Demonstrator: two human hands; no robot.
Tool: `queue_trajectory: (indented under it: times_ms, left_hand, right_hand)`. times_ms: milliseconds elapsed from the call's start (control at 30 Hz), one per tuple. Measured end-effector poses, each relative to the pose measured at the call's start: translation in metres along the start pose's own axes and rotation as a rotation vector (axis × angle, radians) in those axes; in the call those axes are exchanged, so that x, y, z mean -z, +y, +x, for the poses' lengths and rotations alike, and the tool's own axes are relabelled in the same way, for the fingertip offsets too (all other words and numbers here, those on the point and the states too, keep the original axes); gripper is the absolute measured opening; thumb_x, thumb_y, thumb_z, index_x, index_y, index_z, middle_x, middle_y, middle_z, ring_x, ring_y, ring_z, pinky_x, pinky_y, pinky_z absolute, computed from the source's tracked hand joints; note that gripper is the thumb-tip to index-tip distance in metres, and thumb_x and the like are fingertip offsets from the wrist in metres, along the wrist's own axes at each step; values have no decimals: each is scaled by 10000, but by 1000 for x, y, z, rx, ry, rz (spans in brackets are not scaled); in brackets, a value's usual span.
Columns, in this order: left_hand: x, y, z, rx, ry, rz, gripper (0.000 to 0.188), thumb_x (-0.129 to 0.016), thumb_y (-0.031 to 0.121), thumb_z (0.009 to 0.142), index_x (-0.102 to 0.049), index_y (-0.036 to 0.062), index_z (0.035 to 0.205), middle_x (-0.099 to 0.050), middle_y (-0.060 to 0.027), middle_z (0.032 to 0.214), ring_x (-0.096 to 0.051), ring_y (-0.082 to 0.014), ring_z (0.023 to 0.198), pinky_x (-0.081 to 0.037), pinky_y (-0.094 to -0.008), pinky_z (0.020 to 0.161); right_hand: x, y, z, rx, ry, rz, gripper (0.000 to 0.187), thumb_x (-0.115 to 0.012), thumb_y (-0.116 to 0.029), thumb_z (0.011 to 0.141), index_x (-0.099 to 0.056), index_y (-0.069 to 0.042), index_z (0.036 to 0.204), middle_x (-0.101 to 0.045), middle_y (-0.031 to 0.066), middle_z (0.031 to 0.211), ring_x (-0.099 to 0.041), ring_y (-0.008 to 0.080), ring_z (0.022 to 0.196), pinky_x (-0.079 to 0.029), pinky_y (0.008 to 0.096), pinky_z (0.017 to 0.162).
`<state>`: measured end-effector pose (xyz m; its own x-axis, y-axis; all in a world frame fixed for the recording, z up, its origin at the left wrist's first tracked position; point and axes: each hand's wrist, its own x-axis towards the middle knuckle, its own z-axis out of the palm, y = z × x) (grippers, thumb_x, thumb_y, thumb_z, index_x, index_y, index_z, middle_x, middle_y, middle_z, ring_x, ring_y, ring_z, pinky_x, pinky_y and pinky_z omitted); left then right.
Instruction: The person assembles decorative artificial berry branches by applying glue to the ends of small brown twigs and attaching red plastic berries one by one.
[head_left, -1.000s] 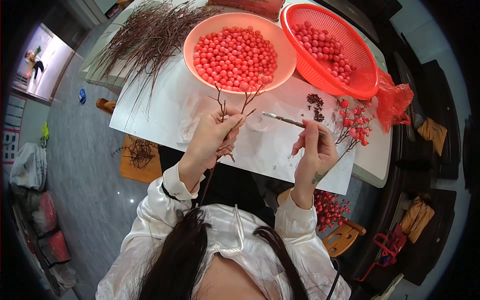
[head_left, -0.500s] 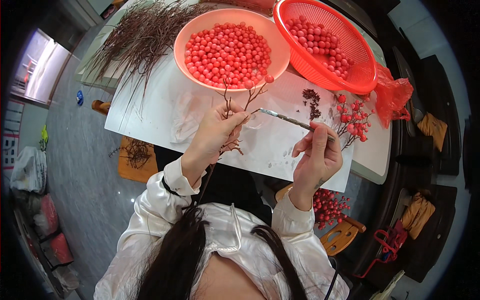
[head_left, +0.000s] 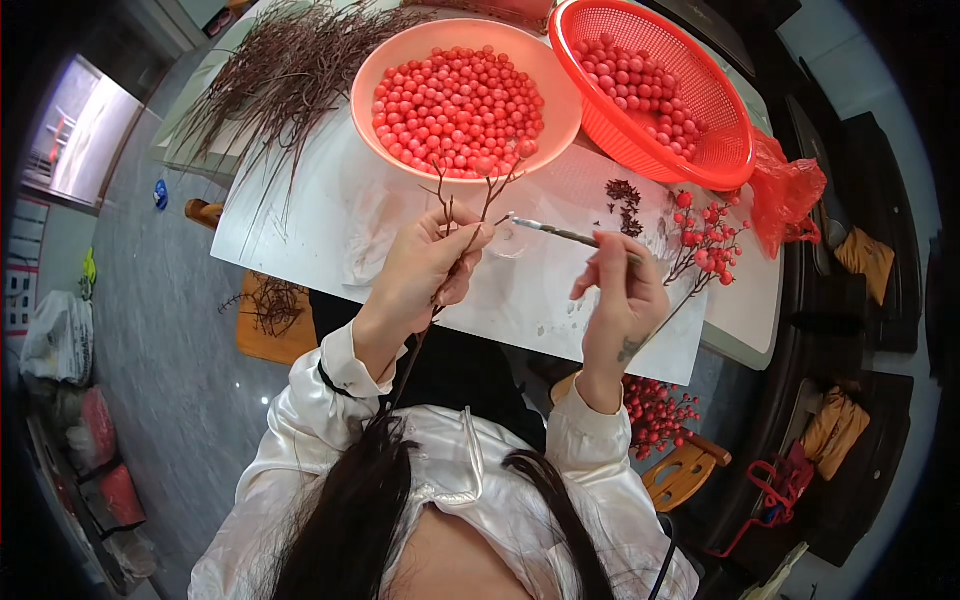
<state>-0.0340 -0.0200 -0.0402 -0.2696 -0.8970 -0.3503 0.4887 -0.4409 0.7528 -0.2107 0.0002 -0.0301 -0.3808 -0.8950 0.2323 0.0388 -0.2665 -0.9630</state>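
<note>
The left grip (head_left: 425,265) is closed around a brown twig (head_left: 489,197), the right grip (head_left: 622,293) pinches a brush (head_left: 570,235) with its tip near that twig, and a bowl (head_left: 562,100) of red balls (head_left: 455,110) sits beyond both on the tabletop (head_left: 742,328).

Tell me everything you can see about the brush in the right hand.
The brush is thin and straight, with a dark handle and pale, whitish end. The right hand grips it toward the rear, above the white sheet; its tip points left, toward a brown twig. Whether they touch is unclear.
</note>
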Motion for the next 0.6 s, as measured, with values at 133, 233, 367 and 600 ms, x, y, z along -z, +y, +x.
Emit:
queue_trajectory:
  times_ms: [133, 233, 367, 600]
  left_hand:
    - [-4, 10, -10, -86, 75, 5, 87, -587, 112, 856, -508, 80, 837, -495, 9, 577, -345, -47, 324, -205, -186, 302]
    - [7, 12, -16, -150, 94, -4, 89, -593, 130, 854, -523, 77, 835, -515, 2, 590, -347, -51, 325, -201, -189, 307]
    - [14, 19, -21, -148, 41, -55, 99, -593, 149, 859, -539, 68, 837, -542, -2, 606, -324, -45, 318, -193, -194, 309]
    - [15, 15, -12, -118, -20, -118, 154, -630, 153, 835, -551, 29, 880, -580, -51, 651, -354, -51, 322, -210, -194, 308]
  right_hand:
    - [-8, 16, 8, -76, -180, -107, 145, -576, -99, 873, -610, 37, 912, -560, 44, 697, -493, 68, 519, -388, 194, 453]
    - [-10, 22, 11, -131, -284, -210, 166, -613, -124, 845, -620, 18, 930, -571, 54, 726, -473, 81, 505, -383, 213, 466]
    - [-6, 6, 16, 118, -308, -623, 252, -616, -207, 843, -618, 6, 978, -573, 102, 801, -490, 139, 587, -402, 263, 540]
    - [-5, -59, 56, 208, -255, -699, 219, -574, -160, 850, -604, 14, 980, -590, 121, 815, -547, 203, 683, -433, 299, 605]
